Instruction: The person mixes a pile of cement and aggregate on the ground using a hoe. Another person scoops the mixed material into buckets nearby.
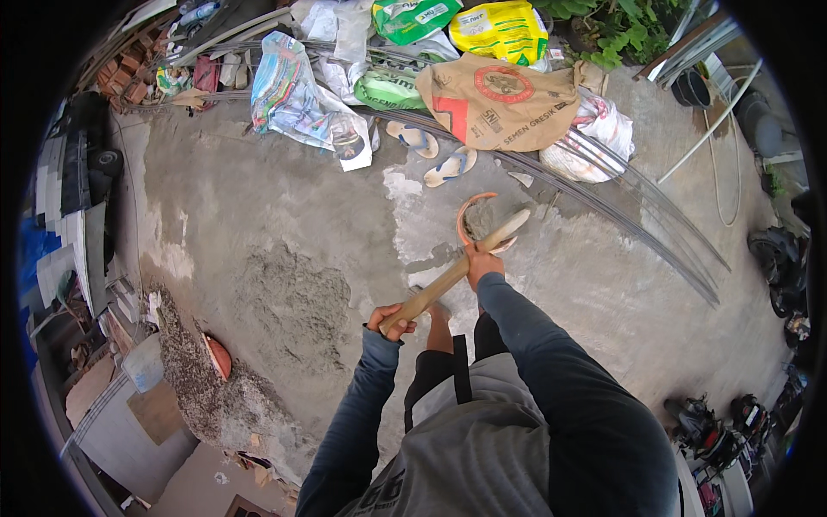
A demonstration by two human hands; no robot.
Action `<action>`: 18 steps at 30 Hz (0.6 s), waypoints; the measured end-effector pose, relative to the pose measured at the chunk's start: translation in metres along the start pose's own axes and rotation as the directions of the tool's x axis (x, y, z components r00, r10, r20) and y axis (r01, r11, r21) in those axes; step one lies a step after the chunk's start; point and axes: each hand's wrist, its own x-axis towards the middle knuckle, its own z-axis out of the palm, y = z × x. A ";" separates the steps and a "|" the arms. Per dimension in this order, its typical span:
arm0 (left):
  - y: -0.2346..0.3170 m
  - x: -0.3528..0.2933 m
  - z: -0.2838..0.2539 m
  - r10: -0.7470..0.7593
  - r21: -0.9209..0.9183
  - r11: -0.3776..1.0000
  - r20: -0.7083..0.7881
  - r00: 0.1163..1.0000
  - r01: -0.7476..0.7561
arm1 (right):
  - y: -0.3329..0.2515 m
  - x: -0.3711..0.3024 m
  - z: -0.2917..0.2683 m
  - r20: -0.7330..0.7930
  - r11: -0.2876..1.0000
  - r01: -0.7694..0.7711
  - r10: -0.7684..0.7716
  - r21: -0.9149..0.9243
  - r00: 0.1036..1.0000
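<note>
Both my hands are closed round a thick, pale wooden handle (441, 289) held slantwise in front of my body. My left hand (392, 321) grips its lower left end. Farther up, my right hand (482, 263) wraps round it, and the worn tip sticks out beyond toward the upper right. No tool head shows on the handle. Just past my right hand is an orange-rimmed basin (466, 212) with grey mortar (478, 221) in it, partly covered by the handle. A spread of wet grey mortar (293, 302) lies on the concrete to my left.
Another orange basin (217, 356) rests on a gravel heap (185, 362) at left. Sandals (450, 166), a brown paper cement sack (504, 99), plastic sacks (297, 95) and long steel rods (637, 228) lie ahead. Motorbikes (711, 426) stand at lower right.
</note>
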 end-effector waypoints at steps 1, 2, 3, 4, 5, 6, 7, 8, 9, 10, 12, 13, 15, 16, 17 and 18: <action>-0.003 -0.001 -0.002 -0.011 -0.004 1.000 0.021 1.000 0.011 | 0.003 0.000 0.000 -0.010 1.000 0.008 -0.008 -0.007 1.000; -0.007 -0.002 -0.003 -0.007 -0.008 1.000 0.025 1.000 0.007 | 0.006 0.001 -0.001 -0.005 0.998 0.054 -0.054 -0.030 0.999; -0.011 -0.005 -0.005 0.000 -0.004 1.000 0.049 0.999 0.000 | 0.011 0.001 -0.002 0.002 0.993 0.103 -0.103 -0.056 0.995; -0.016 -0.008 -0.006 -0.003 -0.016 1.000 0.032 0.999 0.004 | 0.015 0.003 -0.003 0.011 0.985 0.153 -0.153 -0.082 0.988; -0.019 -0.011 -0.007 -0.004 -0.019 1.000 0.038 0.999 0.004 | 0.018 0.005 -0.004 0.094 0.976 0.175 -0.164 -0.132 0.982; -0.023 -0.014 -0.007 0.021 -0.022 1.000 0.043 0.999 -0.020 | 0.021 0.009 -0.004 0.175 0.963 0.199 -0.168 -0.180 0.970; -0.025 -0.016 -0.007 0.015 -0.046 0.999 0.060 0.998 -0.012 | 0.023 0.013 -0.004 0.226 0.944 0.230 -0.176 -0.237 0.958; -0.026 -0.018 -0.005 0.032 -0.070 0.997 0.075 0.997 -0.026 | 0.025 0.016 -0.004 0.254 0.947 0.227 -0.168 -0.226 0.952; -0.025 -0.019 -0.001 0.119 -0.104 0.989 0.133 0.984 -0.106 | 0.027 0.020 -0.004 0.258 0.947 0.229 -0.169 -0.225 0.951; -0.023 -0.019 0.004 0.050 -0.023 0.999 0.089 0.995 -0.048 | 0.031 0.023 -0.005 0.268 0.952 0.222 -0.162 -0.212 0.950; -0.012 -0.017 0.024 0.039 0.118 0.992 0.078 0.996 -0.048 | 0.044 0.027 -0.008 0.222 0.951 0.232 -0.186 -0.202 0.957; -0.005 -0.018 0.037 0.039 0.168 0.984 0.085 0.996 -0.053 | 0.053 0.027 -0.012 0.206 0.955 0.231 -0.192 -0.188 0.960; 0.013 -0.020 0.069 0.034 0.245 0.968 0.101 0.994 -0.058 | 0.075 0.029 -0.023 0.155 0.954 0.290 -0.276 -0.079 0.949; 0.021 -0.019 0.087 0.087 0.324 0.938 0.117 0.989 -0.121 | 0.088 0.029 -0.030 0.139 0.941 0.336 -0.328 -0.043 0.934; 0.029 -0.019 0.106 0.161 0.366 0.909 0.134 0.978 -0.200 | 0.098 0.029 -0.037 0.125 0.929 0.370 -0.366 -0.015 0.922; 0.035 -0.018 0.122 0.247 0.392 0.875 0.141 0.959 -0.283 | 0.107 0.029 -0.042 0.097 0.914 0.406 -0.405 0.014 0.909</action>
